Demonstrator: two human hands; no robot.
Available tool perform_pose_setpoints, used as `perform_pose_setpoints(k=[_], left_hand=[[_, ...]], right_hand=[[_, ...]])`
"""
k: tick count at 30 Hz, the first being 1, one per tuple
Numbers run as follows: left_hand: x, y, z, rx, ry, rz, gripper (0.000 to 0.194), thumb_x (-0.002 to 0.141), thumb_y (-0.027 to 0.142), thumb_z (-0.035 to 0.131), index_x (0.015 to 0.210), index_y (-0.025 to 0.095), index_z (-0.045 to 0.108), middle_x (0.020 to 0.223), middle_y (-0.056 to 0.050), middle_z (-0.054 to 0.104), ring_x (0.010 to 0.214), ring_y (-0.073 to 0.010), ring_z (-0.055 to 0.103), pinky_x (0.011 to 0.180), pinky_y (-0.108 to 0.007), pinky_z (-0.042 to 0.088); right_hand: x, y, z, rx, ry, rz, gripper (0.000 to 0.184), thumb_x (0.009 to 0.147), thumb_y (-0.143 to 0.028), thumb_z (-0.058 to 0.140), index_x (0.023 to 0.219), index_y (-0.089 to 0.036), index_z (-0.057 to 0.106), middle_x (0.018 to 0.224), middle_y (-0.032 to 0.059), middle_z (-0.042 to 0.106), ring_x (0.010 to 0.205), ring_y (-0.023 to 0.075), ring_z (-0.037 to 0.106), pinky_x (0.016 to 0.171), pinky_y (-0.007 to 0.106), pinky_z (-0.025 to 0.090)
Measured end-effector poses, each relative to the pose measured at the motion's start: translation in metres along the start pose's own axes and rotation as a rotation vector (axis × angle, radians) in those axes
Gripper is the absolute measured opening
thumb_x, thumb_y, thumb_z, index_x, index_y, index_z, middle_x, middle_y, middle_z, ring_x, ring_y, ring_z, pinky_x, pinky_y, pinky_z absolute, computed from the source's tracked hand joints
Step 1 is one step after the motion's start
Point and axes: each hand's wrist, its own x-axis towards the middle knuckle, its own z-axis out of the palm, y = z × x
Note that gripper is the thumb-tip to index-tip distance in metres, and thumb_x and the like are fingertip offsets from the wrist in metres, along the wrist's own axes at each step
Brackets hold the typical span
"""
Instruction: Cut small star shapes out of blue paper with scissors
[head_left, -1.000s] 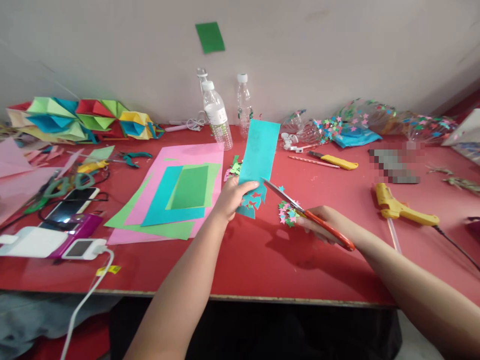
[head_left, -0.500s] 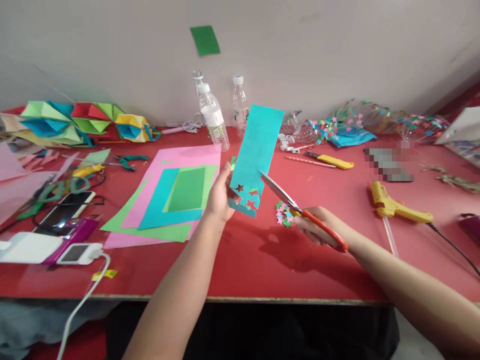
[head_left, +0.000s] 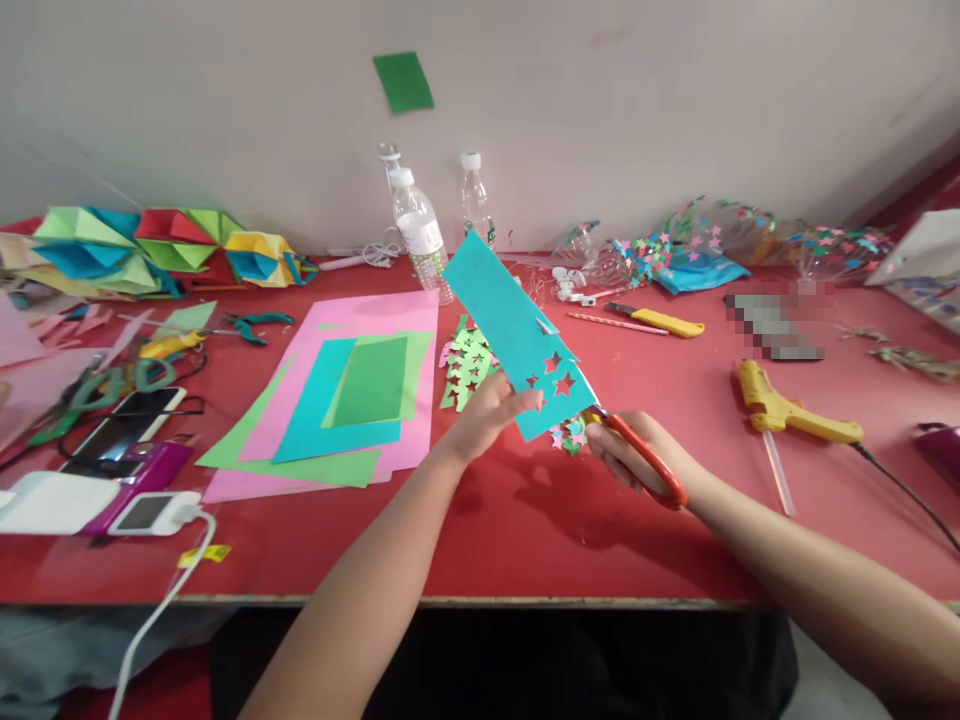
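Held up over the table is a strip of turquoise paper (head_left: pixel 504 312) with several star-shaped holes in its lower part. My left hand (head_left: pixel 491 412) pinches it at its lower left edge, thumb across the front. My right hand (head_left: pixel 626 450) is closed round the orange handles of a pair of scissors (head_left: pixel 649 465). The scissors' blades meet the paper's right edge and are partly hidden by it. Beneath the paper lie small paper stars (head_left: pixel 570 436) in pink, green and blue. Behind my left hand is a green paper scrap (head_left: pixel 466 365) full of star holes.
Stacked coloured sheets (head_left: pixel 409 385) lie left of my hands. Plastic bottles (head_left: pixel 420 235) stand by the wall. A yellow utility knife (head_left: pixel 664 320) and a yellow glue gun (head_left: pixel 795 405) lie to the right. Further left are a phone (head_left: pixel 124 430) and a power bank (head_left: pixel 56 500).
The turquoise paper has been turned so its top leans left and its holed end points right. The scissors' blades now sit at its edge. The green scrap behind has come into view.
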Motion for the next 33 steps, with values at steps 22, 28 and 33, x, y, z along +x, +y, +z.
perform_pose_setpoints(k=[22,28,33], left_hand=[[0.000,0.019,-0.023,0.063,0.338,0.127,0.036,0.072,0.029,0.076,0.104,0.018,0.064,0.081,-0.001,0.072,0.059,-0.0121,0.064,0.056,-0.024,0.052],[-0.001,0.026,-0.035,0.136,0.208,0.136,0.047,0.071,0.025,0.076,0.115,0.018,0.059,0.102,-0.005,0.071,0.079,-0.0166,0.068,0.070,-0.028,0.055],[-0.001,0.028,-0.038,0.123,0.185,0.098,0.061,0.073,0.025,0.073,0.128,0.022,0.048,0.092,-0.004,0.070,0.065,-0.0147,0.065,0.060,-0.028,0.053]], right_hand=[[0.004,0.004,-0.014,-0.274,-0.104,-0.017,0.046,0.084,-0.058,0.058,0.062,-0.019,0.046,0.043,-0.0062,0.043,0.036,0.0078,0.040,0.042,0.021,0.031],[0.006,0.006,-0.021,-0.335,-0.149,0.003,0.050,0.083,-0.058,0.060,0.058,-0.020,0.040,0.042,-0.0056,0.044,0.036,0.0072,0.040,0.042,0.021,0.029],[0.007,0.006,-0.026,-0.350,-0.144,0.025,0.050,0.082,-0.062,0.059,0.060,-0.020,0.043,0.040,-0.0058,0.042,0.035,0.0077,0.040,0.040,0.022,0.029]])
